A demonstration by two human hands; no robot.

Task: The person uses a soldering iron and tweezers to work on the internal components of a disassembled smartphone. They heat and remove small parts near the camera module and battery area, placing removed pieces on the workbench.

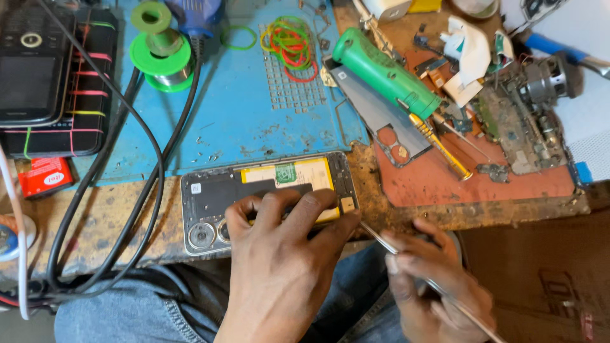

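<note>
Our left hand (279,254) lies flat over the opened phone (267,190) at the bench's near edge, fingers (305,206) spread narrow and pressing on its yellow battery (298,174); the two camera rings show just left of the fingers. Our right hand (432,279) is closed around thin metal tweezers (381,240), the tip meeting the phone's lower right corner, just right of the left thumb. Beyond the left fingertips lies the blue work mat (254,108) with coloured rubber bands (291,39) and a green solder spool (162,47). Beyond the right fingers rest a green-handled screwdriver (387,76) and a stripped circuit frame (521,127).
</note>
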